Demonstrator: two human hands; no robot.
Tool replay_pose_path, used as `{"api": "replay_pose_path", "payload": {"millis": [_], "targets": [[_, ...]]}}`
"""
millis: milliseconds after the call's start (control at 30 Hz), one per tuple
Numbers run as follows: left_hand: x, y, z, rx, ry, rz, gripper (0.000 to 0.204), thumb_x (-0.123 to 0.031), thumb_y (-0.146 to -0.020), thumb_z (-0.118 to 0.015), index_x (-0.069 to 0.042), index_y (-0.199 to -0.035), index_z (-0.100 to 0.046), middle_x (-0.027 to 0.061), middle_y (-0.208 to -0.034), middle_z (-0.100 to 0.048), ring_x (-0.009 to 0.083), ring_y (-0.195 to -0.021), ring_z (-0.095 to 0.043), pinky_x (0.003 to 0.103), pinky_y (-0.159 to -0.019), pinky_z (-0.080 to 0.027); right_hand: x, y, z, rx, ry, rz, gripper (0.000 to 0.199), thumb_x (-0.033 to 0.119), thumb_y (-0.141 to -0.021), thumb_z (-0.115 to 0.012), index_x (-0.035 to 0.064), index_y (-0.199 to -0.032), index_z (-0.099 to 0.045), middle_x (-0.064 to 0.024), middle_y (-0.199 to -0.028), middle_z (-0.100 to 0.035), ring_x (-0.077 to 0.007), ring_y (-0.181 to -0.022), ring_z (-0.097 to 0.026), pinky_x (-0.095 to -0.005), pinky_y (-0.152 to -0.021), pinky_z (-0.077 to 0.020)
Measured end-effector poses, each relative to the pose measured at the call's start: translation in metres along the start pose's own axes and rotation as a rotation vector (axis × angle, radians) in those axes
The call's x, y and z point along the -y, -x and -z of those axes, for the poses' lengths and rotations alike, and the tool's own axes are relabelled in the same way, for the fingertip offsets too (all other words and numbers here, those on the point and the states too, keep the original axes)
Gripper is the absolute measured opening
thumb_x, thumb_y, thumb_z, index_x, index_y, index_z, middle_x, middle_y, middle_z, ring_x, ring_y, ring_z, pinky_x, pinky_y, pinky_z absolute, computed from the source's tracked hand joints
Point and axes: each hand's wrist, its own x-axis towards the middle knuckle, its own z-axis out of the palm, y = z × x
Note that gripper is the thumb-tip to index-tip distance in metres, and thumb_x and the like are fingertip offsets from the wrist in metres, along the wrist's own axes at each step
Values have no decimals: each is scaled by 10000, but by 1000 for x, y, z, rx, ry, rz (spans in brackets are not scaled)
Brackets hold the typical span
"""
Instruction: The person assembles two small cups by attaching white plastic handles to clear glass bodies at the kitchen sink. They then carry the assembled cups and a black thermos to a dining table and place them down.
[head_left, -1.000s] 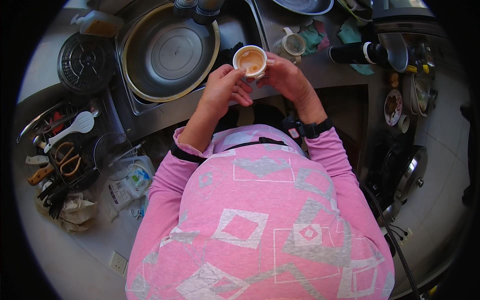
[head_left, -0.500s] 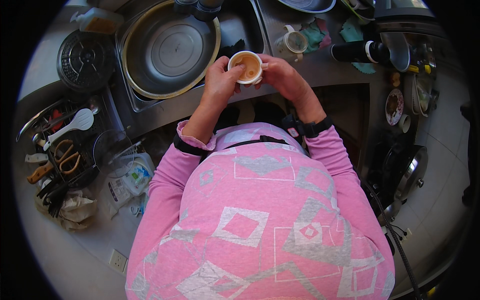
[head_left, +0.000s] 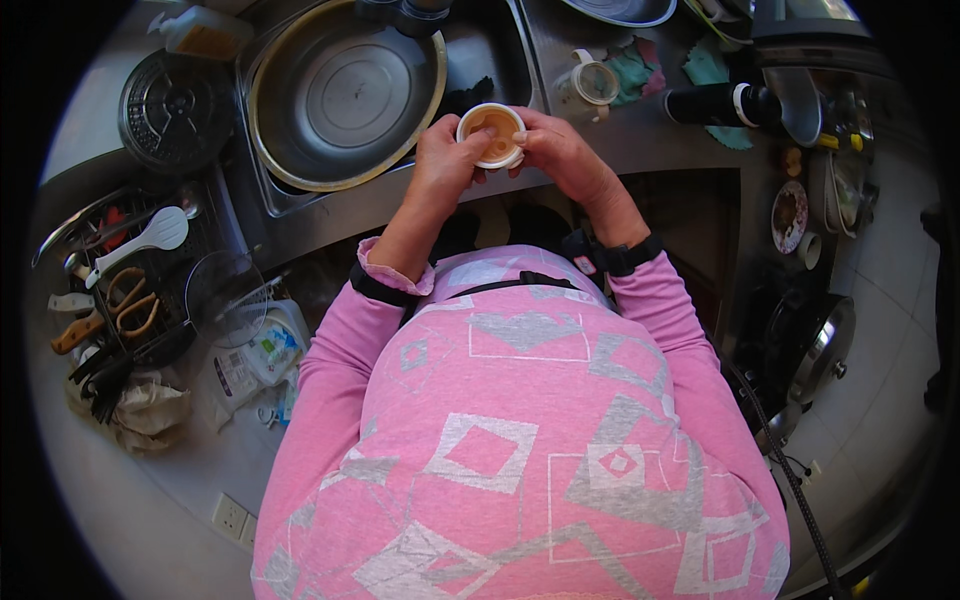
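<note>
A small round cup (head_left: pixel 499 142) sits up between both hands, white at the rim and orange-brown inside, its mouth facing the camera so we look straight down into it! Left hand (head_left: pixel 443 170) on one side with the thumb reaching over the rim into the cup, right hand (head_left: pixel 566 158) pinching the other side, and there it is, off the surface above the front edge of the metal counter (head_left: pixel 640 135), though whether that brownish colour is liquid or stain, I can't tell
</note>
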Motion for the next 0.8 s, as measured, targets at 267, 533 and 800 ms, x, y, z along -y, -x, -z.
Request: {"api": "replay_pose_path", "payload": {"millis": [267, 533, 800], "targets": [[1, 8, 5, 76, 122, -84, 309, -90, -863, -674, 11, -1116, -529, 101, -793, -649, 157, -573, -636, 234, -512, -476, -2, -6, -4, -105, 31, -3, 408, 107, -888, -501, 7, -1280, -553, -86, -1101, -647, -158, -916, -643, -289, -714, -561], [11, 4, -3, 3, 90, 2, 309, 49, -809, -607, 42, -1106, -520, 162, -845, -652, 192, -555, -648, 273, -475, -516, -10, -16, -14, -169, 414, 67, 363, 59, -896, -429, -5, -1242, -519, -140, -1092, -626, -217, -883, -664, -310, -643, -589], [12, 0, 2, 0, 208, -32, 200, -25, -881, -526, 40, -1070, -528, 166, -841, -647, 208, -552, -644, 281, -436, -503, -13, -28, -14, -234, 414, 81, 278, 132, -913, -530, 4, -1149, -602, -131, -1003, -679, -210, -874, -678, -333, -689, -575]]}}
